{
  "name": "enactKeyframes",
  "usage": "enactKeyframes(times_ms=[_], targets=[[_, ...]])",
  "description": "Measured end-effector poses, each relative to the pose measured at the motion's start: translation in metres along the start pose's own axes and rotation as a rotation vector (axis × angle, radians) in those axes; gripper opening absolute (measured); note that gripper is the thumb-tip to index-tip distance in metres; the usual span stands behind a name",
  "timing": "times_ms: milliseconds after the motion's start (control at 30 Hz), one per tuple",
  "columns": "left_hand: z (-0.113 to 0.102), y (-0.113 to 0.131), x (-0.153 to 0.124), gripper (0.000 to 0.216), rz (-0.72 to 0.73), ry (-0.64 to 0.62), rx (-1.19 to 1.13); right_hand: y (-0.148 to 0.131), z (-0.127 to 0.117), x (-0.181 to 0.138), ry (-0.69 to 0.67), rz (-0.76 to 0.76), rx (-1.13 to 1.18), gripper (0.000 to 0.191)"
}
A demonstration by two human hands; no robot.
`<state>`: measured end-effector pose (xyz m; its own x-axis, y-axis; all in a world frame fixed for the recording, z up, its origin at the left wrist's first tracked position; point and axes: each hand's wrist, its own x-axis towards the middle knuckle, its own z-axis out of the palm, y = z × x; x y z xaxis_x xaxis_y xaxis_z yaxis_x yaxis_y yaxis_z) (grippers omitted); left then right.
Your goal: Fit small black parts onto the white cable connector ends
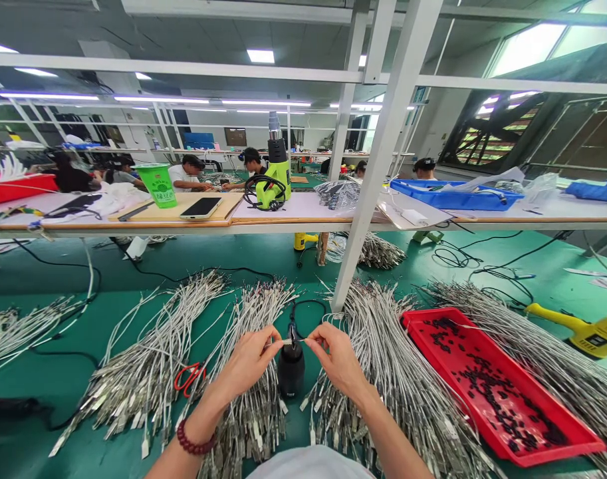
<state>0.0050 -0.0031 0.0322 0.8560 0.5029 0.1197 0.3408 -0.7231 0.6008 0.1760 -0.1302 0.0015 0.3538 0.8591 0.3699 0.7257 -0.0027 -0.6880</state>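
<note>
My left hand (256,356) is pinched closed on one end of a short, thin cable piece (286,342). Facing it, my right hand (337,356) pinches the other side; the fingertips hide most of the detail there. The piece sits at the nozzle of a black heat gun (290,372), which stands upright on the green table between my hands. Below my left hand lies a bundle of white cables (256,313) with metal connectors. A larger cable bundle (383,352) spreads under my right forearm. Red-handled scissors (189,379) lie left of my left hand.
At right, a red tray (502,399) holds small black pieces, with a yellow heat gun (595,336) beyond it. A white post (377,140) rises ahead. The shelf (293,219) carries a green cup (156,185), a phone (201,208) and a green heat gun (278,169). Several people sit behind it.
</note>
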Motion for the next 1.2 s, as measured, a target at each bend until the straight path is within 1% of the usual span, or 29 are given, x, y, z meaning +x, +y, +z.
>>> enactKeyframes(times_ms=[167, 500, 700, 867, 1067, 1200], targets=[[-0.0023, 0.0015, -0.0009, 0.035, 0.006, -0.033, 0.034, -0.0012, 0.0004, -0.0019, 0.003, -0.009, 0.009, 0.016], [-0.0003, 0.0016, 0.0015, 0.026, -0.007, 0.018, -0.042, -0.0003, 0.0013, -0.0024, 0.0, -0.004, 0.018, 0.01], [0.0029, 0.0025, 0.0026, 0.021, 0.018, 0.039, -0.031, -0.0001, 0.003, -0.0019, 0.019, -0.01, 0.009, 0.01], [0.0033, 0.0008, 0.0031, 0.023, 0.037, 0.034, -0.022, 0.0005, 0.0027, -0.0013, 0.032, -0.022, -0.005, 0.012], [-0.0002, 0.0016, 0.0009, 0.033, 0.017, 0.019, 0.005, 0.0023, 0.0015, -0.0029, -0.003, -0.04, -0.029, 0.014], [0.0012, 0.0008, 0.0001, 0.03, -0.001, 0.016, 0.002, 0.0029, 0.0012, -0.0038, -0.019, -0.043, -0.059, 0.015]])
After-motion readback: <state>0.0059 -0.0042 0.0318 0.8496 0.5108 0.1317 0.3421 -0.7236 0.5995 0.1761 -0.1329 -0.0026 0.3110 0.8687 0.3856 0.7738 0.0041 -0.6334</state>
